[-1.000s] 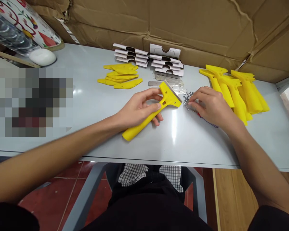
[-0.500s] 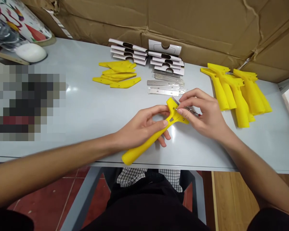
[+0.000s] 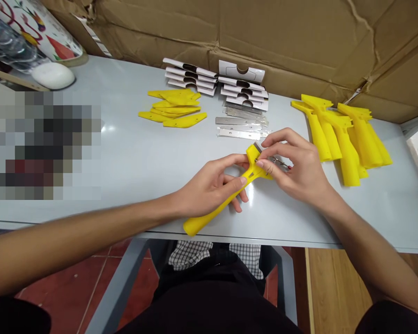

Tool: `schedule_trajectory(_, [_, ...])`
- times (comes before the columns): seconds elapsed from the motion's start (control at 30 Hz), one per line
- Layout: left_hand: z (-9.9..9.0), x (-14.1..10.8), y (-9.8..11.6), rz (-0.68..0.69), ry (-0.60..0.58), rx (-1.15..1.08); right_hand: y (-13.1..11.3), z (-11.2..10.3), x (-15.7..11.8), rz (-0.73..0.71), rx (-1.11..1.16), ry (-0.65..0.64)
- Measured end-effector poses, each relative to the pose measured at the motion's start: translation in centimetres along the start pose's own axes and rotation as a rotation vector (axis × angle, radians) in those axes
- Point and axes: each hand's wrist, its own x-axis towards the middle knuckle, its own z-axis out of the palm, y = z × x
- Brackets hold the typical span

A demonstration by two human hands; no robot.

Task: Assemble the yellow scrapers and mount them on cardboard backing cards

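Observation:
My left hand (image 3: 218, 185) grips a yellow scraper handle (image 3: 204, 221) around its neck, with the wide head pointing up and right. A grey metal blade (image 3: 257, 147) shows at the edge of that head. Over the head, my right hand (image 3: 292, 162) has thumb and fingers pinched together on a small part too tiny to make out. Small metal pieces with a red tip (image 3: 289, 167) are partly hidden by the right fingers. Just behind the hands lie wrapped metal blades (image 3: 238, 133).
Flat yellow pieces (image 3: 185, 120) lie left of the blades. Folded white cards (image 3: 244, 69) stand in rows at the back against cardboard (image 3: 299, 41). Several yellow handles (image 3: 350, 157) are piled at right. A white rounded object (image 3: 53, 75) sits at the far left.
The handle and my left hand have shifted slightly right in the view, and the scraper head is turned a little. My right hand stays pinched over the head.

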Motion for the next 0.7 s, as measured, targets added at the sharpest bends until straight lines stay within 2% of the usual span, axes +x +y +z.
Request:
schedule_trajectory(0.23, [0.5,0.2,0.1,-0.025,0.079,0.01,-0.2,0.3,0.1,0.052,0.09,-0.005])
schedule_trajectory(0.37, [0.6,0.3,-0.4,0.008,0.116,0.022,-0.1,0.6,0.1,0.075,0.15,0.018])
schedule_trajectory(0.53, [0.5,0.3,-0.5,0.038,0.097,-0.041,0.0,1.1,0.3,0.104,0.201,0.041])
schedule_trajectory(0.63, [0.1,0.5,-0.1,0.038,0.098,-0.11,-0.2,0.3,0.5,0.119,0.161,0.065])
schedule_trajectory(0.7, [-0.2,0.6,0.1,0.024,0.147,-0.153,0.0,-1.3,0.5,0.111,0.065,0.088])
